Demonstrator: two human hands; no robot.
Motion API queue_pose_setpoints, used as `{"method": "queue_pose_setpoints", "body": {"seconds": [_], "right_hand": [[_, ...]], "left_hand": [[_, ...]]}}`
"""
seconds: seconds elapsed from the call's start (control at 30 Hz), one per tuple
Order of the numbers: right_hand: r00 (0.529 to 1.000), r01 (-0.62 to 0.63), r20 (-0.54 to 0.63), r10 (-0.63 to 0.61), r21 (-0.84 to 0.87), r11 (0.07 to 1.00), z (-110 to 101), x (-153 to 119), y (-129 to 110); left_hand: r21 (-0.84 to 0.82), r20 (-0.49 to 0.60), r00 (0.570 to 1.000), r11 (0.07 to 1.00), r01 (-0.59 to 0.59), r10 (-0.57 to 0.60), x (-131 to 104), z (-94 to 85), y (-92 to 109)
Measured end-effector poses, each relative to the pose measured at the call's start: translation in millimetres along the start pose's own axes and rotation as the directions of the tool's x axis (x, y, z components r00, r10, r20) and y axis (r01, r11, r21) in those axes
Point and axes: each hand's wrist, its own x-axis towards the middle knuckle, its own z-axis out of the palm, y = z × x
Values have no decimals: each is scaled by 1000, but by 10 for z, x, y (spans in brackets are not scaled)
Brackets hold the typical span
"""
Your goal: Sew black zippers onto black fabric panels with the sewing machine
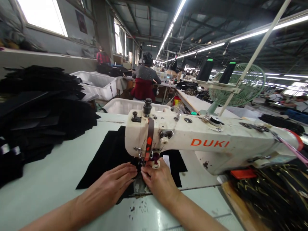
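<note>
Black fabric [108, 160] held flat under the sewing machine [207, 142] head.
In front of the machine, it is pressed by the left hand [113, 184] with fingers together and pinched by the right hand [157, 181] at the needle.

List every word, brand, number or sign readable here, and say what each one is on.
"DUKI": orange capital letters on the side of the cream sewing machine, right of the needle where the left hand and right hand press the black cloth.
White tag on the cloth: nothing readable on it.
Dark poster on the far wall: too blurred to read.
</note>
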Motion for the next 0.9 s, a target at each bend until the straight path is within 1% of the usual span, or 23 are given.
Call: {"method": "queue_pose_setpoints", "body": {"seconds": [0.07,0.2,0.27,0.33,0.47,0.57,0.63,0.73,0.9], "right_hand": [[1000,1,-9,-1,-5,1000,6,-10,-7],[1000,18,-18,-19,-20,1000,25,-21,-10],[999,23,-25,-24,-29,999,37,-21,-2],[999,24,-36,-26,-36,999,44,-23,12],[998,36,-52,-37,-30,999,34,-47,38],[998,36,-53,-37,-21,999,24,-67,43],[998,26,-60,-27,-23,999,24,-67,40],[997,12,-78,-14,-29,1000,27,-49,34],[996,-3,-91,1,-27,1000,35,-43,38]], "left_hand": [[19,17,998,998,-57,57,6,-18,19],[112,64,994,990,-90,83,62,-103,87],[157,72,992,982,-109,99,84,-112,93],[157,73,992,981,-114,103,84,-64,56],[121,60,995,989,-91,84,19,154,-97],[132,43,997,988,-74,69,-44,284,-184],[141,28,998,988,-58,55,-70,321,-204],[159,-1,999,986,-45,46,-76,329,-206],[168,-53,993,981,-99,109,-68,354,-250]]}}
